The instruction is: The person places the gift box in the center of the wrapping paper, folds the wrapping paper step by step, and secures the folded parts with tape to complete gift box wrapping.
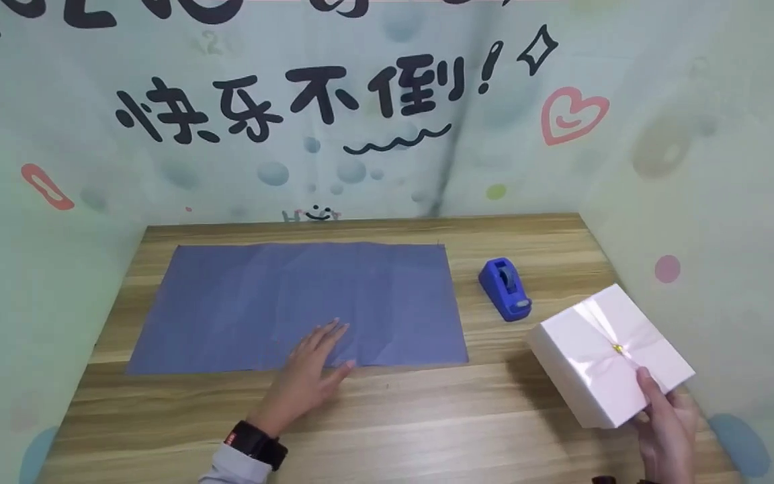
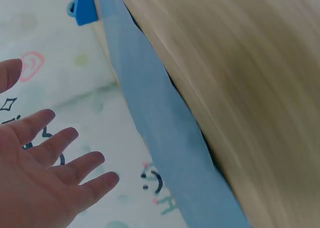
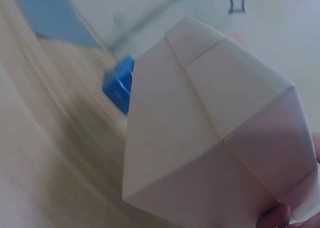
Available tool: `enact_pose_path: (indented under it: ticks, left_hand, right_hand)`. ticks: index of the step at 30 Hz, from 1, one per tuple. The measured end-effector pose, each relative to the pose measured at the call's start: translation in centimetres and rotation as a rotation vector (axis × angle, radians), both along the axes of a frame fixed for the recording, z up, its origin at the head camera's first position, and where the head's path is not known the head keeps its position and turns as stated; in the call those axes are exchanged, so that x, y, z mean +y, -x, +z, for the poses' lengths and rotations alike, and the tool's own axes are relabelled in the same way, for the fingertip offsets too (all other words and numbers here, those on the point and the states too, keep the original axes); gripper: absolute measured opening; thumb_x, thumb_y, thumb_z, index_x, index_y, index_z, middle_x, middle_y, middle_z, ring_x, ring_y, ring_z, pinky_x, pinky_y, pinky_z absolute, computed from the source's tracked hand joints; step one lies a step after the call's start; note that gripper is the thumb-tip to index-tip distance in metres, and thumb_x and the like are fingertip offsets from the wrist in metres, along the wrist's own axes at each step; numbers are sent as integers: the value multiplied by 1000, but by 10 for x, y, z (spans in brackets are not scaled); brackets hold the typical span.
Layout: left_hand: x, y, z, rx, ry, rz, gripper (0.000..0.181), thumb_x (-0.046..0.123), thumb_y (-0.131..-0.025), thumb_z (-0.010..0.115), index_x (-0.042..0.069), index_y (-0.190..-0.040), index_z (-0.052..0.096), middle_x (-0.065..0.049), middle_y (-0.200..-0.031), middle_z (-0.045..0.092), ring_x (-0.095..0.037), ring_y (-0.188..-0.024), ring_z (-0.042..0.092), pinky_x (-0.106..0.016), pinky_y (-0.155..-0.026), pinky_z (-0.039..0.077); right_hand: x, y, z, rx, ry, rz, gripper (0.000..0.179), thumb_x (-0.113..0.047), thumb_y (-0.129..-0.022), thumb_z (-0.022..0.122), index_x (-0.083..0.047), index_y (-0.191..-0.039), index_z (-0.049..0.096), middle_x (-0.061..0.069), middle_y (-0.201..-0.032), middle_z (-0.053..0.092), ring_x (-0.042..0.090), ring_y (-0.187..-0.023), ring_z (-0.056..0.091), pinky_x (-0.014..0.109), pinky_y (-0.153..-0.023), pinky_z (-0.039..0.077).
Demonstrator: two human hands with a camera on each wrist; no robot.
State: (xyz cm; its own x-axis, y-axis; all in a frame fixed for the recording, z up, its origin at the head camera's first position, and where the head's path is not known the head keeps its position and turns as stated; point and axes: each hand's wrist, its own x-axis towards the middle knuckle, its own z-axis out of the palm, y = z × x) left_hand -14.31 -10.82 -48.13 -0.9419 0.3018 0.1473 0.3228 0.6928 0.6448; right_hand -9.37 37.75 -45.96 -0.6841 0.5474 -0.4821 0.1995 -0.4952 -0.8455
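1. The box (image 1: 578,353) is held up off the table (image 1: 427,430), at its right side, well apart from the paper (image 1: 246,296); between them sits the dispenser (image 1: 504,289).
2. The box looks tilted, and a seam, possibly a lid's, shows in the right wrist view. It would best be kept level, with its underside supported, in case the parts slip.
3. The ribbon (image 1: 618,348) should be spared: pressure is better put on the box's firm edges than on the bow, which might be crushed.
4. The paper would best be smoothed by light, even pressure. Faint creases are seen, and its near edge looks slightly raised in the left wrist view; if dragged, it could pucker.
5. Should the box be moved leftward, it ought to be lifted clear of the dispenser.
6. By the right hand (image 1: 670,427) the box is gripped at its near right corner, the thumb laid on the top face; the other fingers are partly hidden.
7. By the left hand (image 1: 306,376) nothing is held. Its fingers are extended and its thumb spread over the paper's near edge; whether the paper is touched cannot be told.
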Motion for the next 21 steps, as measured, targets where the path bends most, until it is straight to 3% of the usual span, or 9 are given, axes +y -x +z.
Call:
enact_pose_path:
  ticks: [2,5,8,13,18,21]
  left_hand:
    - [9,0,0,-73,-103,-28,63,44,-92,51,15,-145,32,-13,-150,30,-36,-137,27,-59,-108,23]
    - [23,0,-2,-197,-262,-77,66,45,-93,50,16,-147,26,-15,-151,27,-38,-137,26,-59,-107,25]
    - [35,0,-4,-318,-415,-123,68,39,-94,51,12,-148,20,-19,-151,24,-40,-138,23,-57,-109,24]
    - [52,1,-7,-518,-652,-163,72,34,-96,49,2,-148,11,-27,-150,18,-44,-136,24,-55,-108,26]
    - [65,1,-13,-721,-821,-127,76,39,-95,48,3,-149,7,-28,-151,12,-43,-138,20,-56,-110,20]
    - [70,0,-18,-806,-904,-97,81,40,-93,51,4,-149,5,-28,-151,14,-39,-135,29,-52,-111,22]
  right_hand:
    - [-16,7,3,4,-61,88,30,-25,-85,67,-18,-111,56,-10,-89,59,6,-76,59,27,-68,51]
    - [-40,15,7,-12,-158,228,60,-31,-87,63,-11,-137,35,-10,-93,54,4,-81,57,24,-75,51]
    - [-64,23,8,5,-216,342,77,-32,-89,60,0,-146,19,-10,-93,53,4,-81,57,22,-76,51]
    - [-102,32,3,46,-260,460,71,-24,-90,59,5,-143,22,-6,-96,53,5,-80,57,23,-75,50]
    - [-137,37,-7,86,-291,536,62,-15,-88,60,7,-138,30,0,-96,55,9,-77,60,26,-70,51]
    - [-155,37,-12,95,-310,579,64,-13,-87,62,8,-138,30,7,-102,58,9,-77,60,26,-69,51]
